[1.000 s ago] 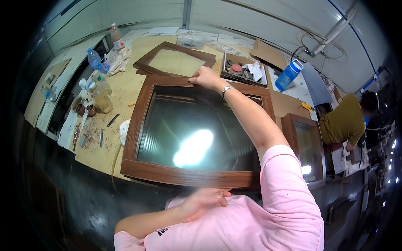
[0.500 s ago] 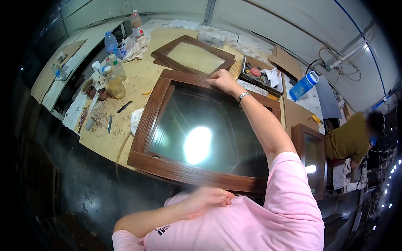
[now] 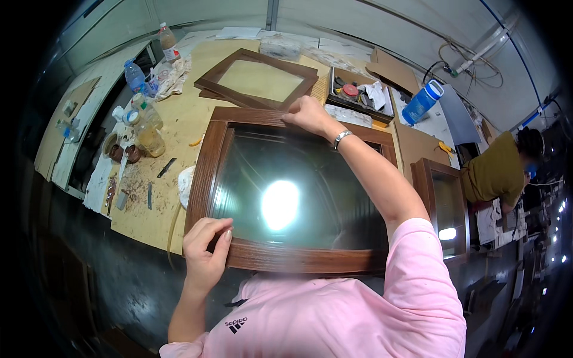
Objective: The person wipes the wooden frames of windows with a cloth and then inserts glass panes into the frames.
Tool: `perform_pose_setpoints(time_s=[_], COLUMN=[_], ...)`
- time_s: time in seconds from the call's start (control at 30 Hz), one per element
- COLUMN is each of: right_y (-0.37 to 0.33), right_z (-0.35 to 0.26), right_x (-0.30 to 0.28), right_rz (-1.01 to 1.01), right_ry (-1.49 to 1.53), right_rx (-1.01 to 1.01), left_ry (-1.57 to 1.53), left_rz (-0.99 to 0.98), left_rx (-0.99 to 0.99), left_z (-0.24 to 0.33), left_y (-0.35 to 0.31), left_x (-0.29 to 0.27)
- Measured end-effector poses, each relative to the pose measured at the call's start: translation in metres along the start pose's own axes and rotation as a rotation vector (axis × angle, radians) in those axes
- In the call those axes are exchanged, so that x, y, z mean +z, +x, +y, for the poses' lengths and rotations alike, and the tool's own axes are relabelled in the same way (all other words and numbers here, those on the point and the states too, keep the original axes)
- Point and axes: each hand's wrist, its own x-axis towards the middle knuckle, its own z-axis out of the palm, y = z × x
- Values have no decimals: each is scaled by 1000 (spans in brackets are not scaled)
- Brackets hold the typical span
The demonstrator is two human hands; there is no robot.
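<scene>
In front of me lies a brown wooden cabinet door with a glass pane that mirrors a bright light. My right hand, a metal band at its wrist, is closed on the far rail, its fingertips against the wood. At the near left corner is my left hand, its fingers curled with thumb and forefinger close together over the frame. Whether something small sits in those fingers cannot be seen.
Two frames lie stacked behind the door. Left are bottles, a rag and a dark blade. Right are a tool box, a blue bottle and another glazed door. A co-worker stands beyond.
My left hand has moved from in front of my chest to the door's near left corner. My right hand stays on the far rail. The whole view has shifted slightly.
</scene>
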Motion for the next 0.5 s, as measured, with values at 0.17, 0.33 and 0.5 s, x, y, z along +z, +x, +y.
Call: perform_pose_setpoints(time_s=[0.17,0.33,0.5], right_y=[-8,-23,-73], right_z=[-8,-25,-25], right_x=[-12,-55,-108], right_rz=[-44,159,282], right_ry=[-115,-438,-233], right_rx=[15,-223,-179], left_ry=[-44,-84,-320], left_rz=[-43,-67,2], left_rx=[-50,-89,-279], left_z=[-16,-14,-26], left_y=[-8,-4,-15], left_x=[1,0,-11])
